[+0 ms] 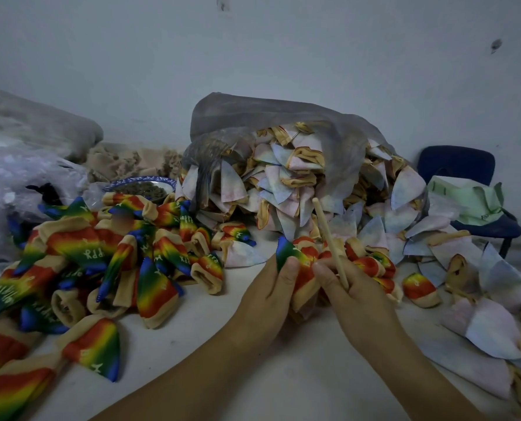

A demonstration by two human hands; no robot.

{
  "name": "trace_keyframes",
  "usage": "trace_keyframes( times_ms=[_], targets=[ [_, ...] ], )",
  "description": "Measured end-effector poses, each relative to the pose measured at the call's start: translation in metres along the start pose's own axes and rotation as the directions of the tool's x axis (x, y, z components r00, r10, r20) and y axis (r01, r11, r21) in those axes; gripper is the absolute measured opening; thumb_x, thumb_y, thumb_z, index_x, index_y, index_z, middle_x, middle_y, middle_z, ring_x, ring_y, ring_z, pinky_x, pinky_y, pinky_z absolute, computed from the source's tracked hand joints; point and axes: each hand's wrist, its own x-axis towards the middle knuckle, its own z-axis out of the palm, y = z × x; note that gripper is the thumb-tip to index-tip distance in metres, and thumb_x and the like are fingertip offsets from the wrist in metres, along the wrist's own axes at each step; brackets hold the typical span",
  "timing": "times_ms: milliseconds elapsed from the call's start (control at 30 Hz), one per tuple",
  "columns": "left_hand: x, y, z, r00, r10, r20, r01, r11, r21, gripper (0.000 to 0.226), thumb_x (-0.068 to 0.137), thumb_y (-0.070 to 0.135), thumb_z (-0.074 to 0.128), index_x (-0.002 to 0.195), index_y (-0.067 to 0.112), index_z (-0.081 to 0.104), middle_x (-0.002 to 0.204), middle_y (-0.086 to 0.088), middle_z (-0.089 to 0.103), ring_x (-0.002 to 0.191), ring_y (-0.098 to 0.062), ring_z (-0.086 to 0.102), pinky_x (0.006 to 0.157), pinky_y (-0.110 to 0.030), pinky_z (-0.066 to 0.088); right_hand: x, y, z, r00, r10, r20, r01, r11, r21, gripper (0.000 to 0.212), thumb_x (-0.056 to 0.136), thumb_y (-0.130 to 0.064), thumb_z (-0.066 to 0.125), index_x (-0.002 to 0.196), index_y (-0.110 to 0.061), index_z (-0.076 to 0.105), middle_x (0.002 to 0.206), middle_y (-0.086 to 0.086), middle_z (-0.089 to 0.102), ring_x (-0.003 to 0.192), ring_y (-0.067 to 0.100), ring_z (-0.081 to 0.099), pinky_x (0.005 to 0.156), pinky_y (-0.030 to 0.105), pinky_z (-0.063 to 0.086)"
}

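Pinching the small rainbow-printed, cone-shaped fabric piece (292, 253) between thumb and curled fingers, the left hand (271, 287) holds it just above the white tabletop (253, 360), near the middle of the view; the right hand (353, 296) touches the piece's red side and has its fingers curled round the slim, pale wooden stick (329, 238).

The work looks like turning and shaping these pieces. I judge it goes best with the tan cuff gathered open in the left hand, the stick fed along the middle line, and only a gentle push into the tip; a hard poke could burst the seam there.

The piece's long axis runs from the tan cuff, low between the hands and nearest the person, to the blue tip, which points up and away, leaning slightly left. The stick leans much the same way, its free end up; it is not visibly inside the piece.

Farther left lies a heap of rainbow fabric pieces (101, 262); to the right, pale pink-and-blue fabric pieces (480, 323). Behind these a grey translucent plastic bag (253, 117) spills more of the pale ones; a blue-rimmed bowl (140, 185) sits beside it; a dark blue chair (456, 165) stands far right.
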Motion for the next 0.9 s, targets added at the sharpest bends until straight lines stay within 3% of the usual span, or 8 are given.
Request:
trace_keyframes(
  times_ms=[167,333,433,567,667,733,800,900],
  targets=[
    [0.003,0.004,-0.005,0.999,-0.03,-0.034,0.026,0.992,-0.127,0.058,0.07,0.077,0.059,0.109,0.035,0.067,0.099,0.018,0.072,0.094,0.003,0.067,0.072,-0.009,0.05,-0.001,-0.001,0.001,1.0,-0.023,0.017,0.024,0.997,-0.072,0.032,0.074,-0.067,0.039,0.075,-0.04,0.056,0.068,-0.019,0.058,0.06,0.001,0.054,0.053,0.014,0.042],
    [0.004,0.007,-0.007,0.995,-0.079,-0.058,0.067,0.983,-0.173,0.022,0.067,0.058,0.061,0.079,0.045,0.074,0.082,0.013,0.075,0.077,0.0,0.07,0.064,-0.01,0.05,-0.002,-0.001,0.003,0.997,-0.002,0.081,0.006,0.998,-0.055,0.028,0.083,-0.059,0.043,0.073,-0.035,0.055,0.063,-0.019,0.058,0.058,-0.001,0.054,0.052,0.013,0.042],
    [0.006,0.006,-0.008,0.993,-0.087,-0.084,0.069,0.978,-0.197,0.022,0.068,0.059,0.059,0.079,0.046,0.073,0.082,0.015,0.075,0.077,0.002,0.069,0.062,-0.008,0.049,-0.003,-0.001,0.004,0.996,0.003,0.092,-0.001,1.0,-0.023,0.032,0.082,-0.057,0.044,0.066,-0.03,0.051,0.056,-0.018,0.052,0.051,0.0,0.046,0.05,0.011,0.037],
    [0.007,0.004,-0.009,0.986,-0.131,-0.099,0.102,0.961,-0.256,0.022,0.072,0.057,0.061,0.083,0.042,0.074,0.087,0.009,0.076,0.084,-0.006,0.072,0.068,-0.015,0.054,-0.002,0.001,0.003,0.994,0.052,0.096,-0.054,0.998,0.019,0.044,0.08,-0.061,0.041,0.079,-0.02,0.059,0.067,-0.011,0.059,0.061,0.002,0.054,0.056,0.01,0.043],
    [0.009,0.005,-0.011,0.97,-0.207,-0.129,0.148,0.92,-0.363,0.019,0.077,0.049,0.065,0.079,0.034,0.076,0.081,0.001,0.076,0.078,-0.013,0.073,0.071,-0.025,0.058,0.0,0.001,0.005,0.99,0.119,0.075,-0.126,0.987,0.099,0.026,0.087,-0.054,0.045,0.077,-0.037,0.061,0.068,-0.021,0.063,0.066,-0.008,0.058,0.058,0.005,0.042],
    [0.009,0.007,-0.011,0.959,-0.252,-0.127,0.173,0.881,-0.441,0.023,0.083,0.04,0.066,0.066,0.028,0.074,0.061,0.002,0.066,0.054,-0.009,0.063,0.053,-0.02,0.051,0.0,0.0,0.008,0.984,0.17,0.057,-0.177,0.967,0.183,0.029,0.092,-0.048,0.047,0.069,-0.04,0.063,0.065,-0.023,0.063,0.061,-0.01,0.057,0.053,0.004,0.04],
    [0.009,0.007,-0.009,0.955,-0.276,-0.109,0.189,0.85,-0.492,0.03,0.082,0.038,0.068,0.055,0.025,0.068,0.049,0.001,0.052,0.042,-0.009,0.047,0.042,-0.018,0.04,0.001,-0.001,0.009,0.972,0.232,0.046,-0.236,0.935,0.266,0.028,0.094,-0.043,0.049,0.073,-0.037,0.068,0.071,-0.017,0.068,0.063,-0.007,0.061,0.052,0.006,0.042],
    [0.01,0.003,-0.007,0.969,-0.243,-0.047,0.182,0.829,-0.529,0.028,0.079,0.039,0.068,0.058,0.022,0.068,0.05,-0.004,0.052,0.043,-0.012,0.047,0.046,-0.02,0.043,0.002,-0.003,0.009,0.961,0.271,0.055,-0.269,0.872,0.408,0.03,0.091,-0.04,0.054,0.071,-0.024,0.068,0.057,-0.008,0.065,0.05,-0.001,0.058,0.044,0.01,0.041]
  ],
)
